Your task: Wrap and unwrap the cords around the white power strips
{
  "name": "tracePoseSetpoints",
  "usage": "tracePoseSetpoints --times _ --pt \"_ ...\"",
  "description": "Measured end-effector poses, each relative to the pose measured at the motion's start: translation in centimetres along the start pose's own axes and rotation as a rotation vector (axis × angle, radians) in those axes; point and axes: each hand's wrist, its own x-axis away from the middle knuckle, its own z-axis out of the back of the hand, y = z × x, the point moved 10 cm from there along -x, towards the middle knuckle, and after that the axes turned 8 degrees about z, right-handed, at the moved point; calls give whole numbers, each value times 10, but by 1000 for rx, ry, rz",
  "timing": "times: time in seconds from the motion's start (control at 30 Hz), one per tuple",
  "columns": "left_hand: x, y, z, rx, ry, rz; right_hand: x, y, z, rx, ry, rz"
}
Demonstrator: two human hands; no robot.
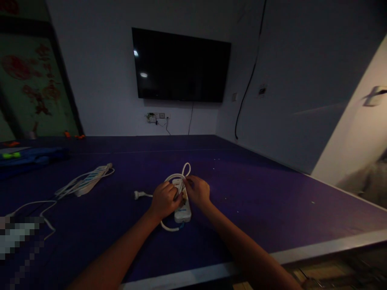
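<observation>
A white power strip (pixel 182 215) lies lengthwise on the purple tabletop, under both hands. Its white cord (pixel 173 176) is gathered in loops above the strip, and one small loop sticks up past the fingers. My left hand (pixel 165 199) is closed around the gathered cord at the strip's left side. With bent fingers, my right hand (pixel 198 190) pinches the cord near the base of the small loop. The cord's plug (pixel 139 195) rests on the table to the left. Part of the strip's sockets is hidden by the fingers.
Another white power strip (pixel 90 180), wrapped in its cord, lies to the left. Blue cloth (pixel 36 156) sits at the far left. A pale wall meets the table's right side, and a television (pixel 181 66) hangs at the back. The table's white front edge (pixel 181 278) runs below my arms.
</observation>
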Motion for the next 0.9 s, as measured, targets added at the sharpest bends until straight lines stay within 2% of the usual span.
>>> tracePoseSetpoints --times 0.2,0.33,0.7,0.9 --pt "3 11 12 74 82 -59 0 42 -2 16 -5 -215" --pt "5 14 18 102 118 -77 -2 48 -2 14 -2 -200" --pt "1 -2 21 64 105 85 -2 10 17 -20 167 48" --pt "3 -4 14 3 99 101 5 -23 16 -72 157 312"
